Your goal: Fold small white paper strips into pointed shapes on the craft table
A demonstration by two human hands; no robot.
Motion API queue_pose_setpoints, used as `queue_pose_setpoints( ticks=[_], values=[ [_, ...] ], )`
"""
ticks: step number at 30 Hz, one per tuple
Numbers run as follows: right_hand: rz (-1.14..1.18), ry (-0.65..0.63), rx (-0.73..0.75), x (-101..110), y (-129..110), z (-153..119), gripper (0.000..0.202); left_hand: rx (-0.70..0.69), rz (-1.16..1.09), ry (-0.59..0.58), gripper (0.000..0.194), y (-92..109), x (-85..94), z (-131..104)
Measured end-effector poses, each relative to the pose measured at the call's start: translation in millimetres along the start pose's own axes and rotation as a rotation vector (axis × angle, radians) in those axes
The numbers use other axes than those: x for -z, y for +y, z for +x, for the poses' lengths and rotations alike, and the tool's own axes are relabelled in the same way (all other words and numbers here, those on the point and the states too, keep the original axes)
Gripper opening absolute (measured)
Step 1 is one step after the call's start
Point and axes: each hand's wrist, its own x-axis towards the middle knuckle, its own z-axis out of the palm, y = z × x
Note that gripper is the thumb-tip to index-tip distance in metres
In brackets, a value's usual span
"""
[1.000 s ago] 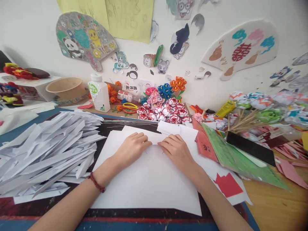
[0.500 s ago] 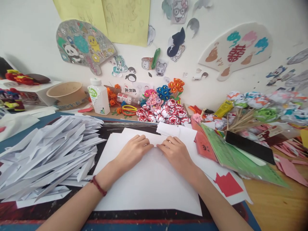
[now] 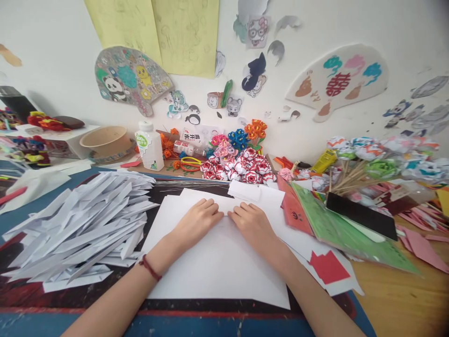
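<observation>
White sheets of paper (image 3: 217, 274) lie flat in front of me on a dark mat. Near the far part of the top sheet, my left hand (image 3: 200, 219) and my right hand (image 3: 250, 223) face each other with their thumb tips close together. The fingers of both hands are curled, pinching a narrow strip of the paper's edge between them. My palms hide much of that edge. Just beyond my right hand sits a small stack of white paper pieces (image 3: 244, 191).
A heap of folded white paper strips (image 3: 87, 224) fills the left side. Behind stand a white bottle (image 3: 150, 147) and red-and-white paper flowers (image 3: 250, 167). To the right lie a green folder (image 3: 351, 229), a black phone (image 3: 361, 215) and a red paper piece (image 3: 330, 267).
My view has tilted up a little and shifted left. Both hands stay at the same part of the paper, with hardly any movement in the fingers.
</observation>
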Motion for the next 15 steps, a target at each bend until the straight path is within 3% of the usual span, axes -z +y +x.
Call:
queue_pose_setpoints(
  ticks=[15],
  values=[
    [-0.011, -0.095, 0.010, 8.9, -5.1, 5.1, 0.013, -0.037, 0.076, -0.010, 0.016, 1.1, 1.0, 3.6]
  ],
)
